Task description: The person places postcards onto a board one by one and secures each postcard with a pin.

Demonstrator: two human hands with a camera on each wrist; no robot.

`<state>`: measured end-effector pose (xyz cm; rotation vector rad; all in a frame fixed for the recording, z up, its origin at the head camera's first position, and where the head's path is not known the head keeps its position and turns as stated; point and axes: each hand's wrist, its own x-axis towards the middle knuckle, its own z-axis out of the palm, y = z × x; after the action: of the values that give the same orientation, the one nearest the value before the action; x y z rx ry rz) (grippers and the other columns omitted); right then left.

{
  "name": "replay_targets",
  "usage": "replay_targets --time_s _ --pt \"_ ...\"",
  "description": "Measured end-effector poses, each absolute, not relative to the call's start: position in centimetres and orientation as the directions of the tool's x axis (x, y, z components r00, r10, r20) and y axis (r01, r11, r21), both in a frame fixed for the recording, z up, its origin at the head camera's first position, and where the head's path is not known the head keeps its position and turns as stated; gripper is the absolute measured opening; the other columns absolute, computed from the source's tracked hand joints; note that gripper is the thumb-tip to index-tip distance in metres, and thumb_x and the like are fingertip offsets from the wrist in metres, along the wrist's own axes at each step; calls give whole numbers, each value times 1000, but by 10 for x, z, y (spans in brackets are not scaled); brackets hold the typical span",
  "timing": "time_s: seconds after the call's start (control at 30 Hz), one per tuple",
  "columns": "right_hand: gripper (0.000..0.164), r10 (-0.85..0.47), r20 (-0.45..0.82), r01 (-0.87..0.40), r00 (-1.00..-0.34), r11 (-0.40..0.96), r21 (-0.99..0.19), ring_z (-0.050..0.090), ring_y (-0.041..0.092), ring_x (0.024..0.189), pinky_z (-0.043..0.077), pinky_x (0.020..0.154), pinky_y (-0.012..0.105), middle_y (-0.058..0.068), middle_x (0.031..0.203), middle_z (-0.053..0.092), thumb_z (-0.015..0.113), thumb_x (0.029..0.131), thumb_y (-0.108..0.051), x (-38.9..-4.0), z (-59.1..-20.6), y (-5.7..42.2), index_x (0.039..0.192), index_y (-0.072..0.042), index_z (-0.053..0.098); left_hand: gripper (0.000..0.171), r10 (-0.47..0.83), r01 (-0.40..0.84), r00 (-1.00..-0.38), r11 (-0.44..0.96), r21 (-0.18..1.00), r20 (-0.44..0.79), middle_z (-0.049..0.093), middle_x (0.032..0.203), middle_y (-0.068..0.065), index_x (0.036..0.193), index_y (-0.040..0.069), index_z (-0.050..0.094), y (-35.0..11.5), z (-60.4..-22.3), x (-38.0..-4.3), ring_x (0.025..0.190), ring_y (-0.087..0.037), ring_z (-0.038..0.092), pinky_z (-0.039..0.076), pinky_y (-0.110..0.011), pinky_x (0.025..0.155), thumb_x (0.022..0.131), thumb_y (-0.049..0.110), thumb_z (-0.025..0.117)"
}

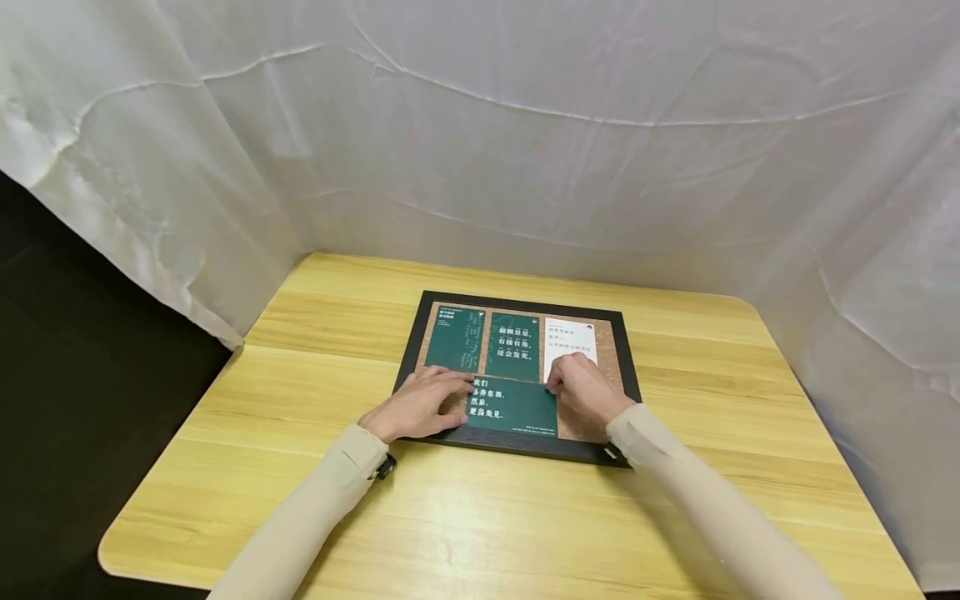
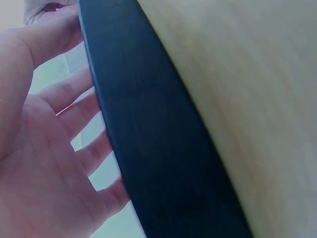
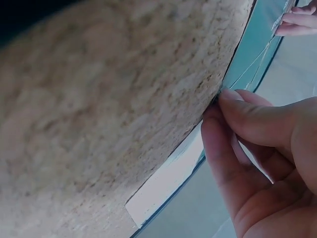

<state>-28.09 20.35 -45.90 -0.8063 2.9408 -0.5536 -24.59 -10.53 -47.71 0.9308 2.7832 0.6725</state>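
Note:
A black-framed cork board (image 1: 611,383) lies on the table. It bears two upright green cards (image 1: 457,337) with white writing, an upright white card (image 1: 558,333), and a sideways green card (image 1: 517,412) below them. My left hand (image 1: 427,404), fingers spread, rests at the left edge of the sideways card; in the left wrist view, the frame's black rim (image 2: 153,119) hides its fingertips. My right hand (image 1: 585,387) pinches a small dark pin-like piece (image 3: 216,99) at that card's upper right corner. Thumb and fingertips mostly cover the piece.
The wooden table (image 1: 750,417) spreads around the board on every side. Pale cloth (image 1: 525,167) hangs behind it and at both sides. Past the table's left edge is a dark area (image 1: 90,375).

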Motion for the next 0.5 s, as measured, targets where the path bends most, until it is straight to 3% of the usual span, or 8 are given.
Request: replay_targets --time_s 0.5 --pt "33 -529 28 -502 -848 787 -358 71 14 86 63 79 33 5 87 76 61 85 18 -282 -452 206 84 -5 84 51 606 551 -795 710 439 19 50 160 -3 144 14 61 -106 -481 -248 145 -30 44 40 -57 109 99 37 70"
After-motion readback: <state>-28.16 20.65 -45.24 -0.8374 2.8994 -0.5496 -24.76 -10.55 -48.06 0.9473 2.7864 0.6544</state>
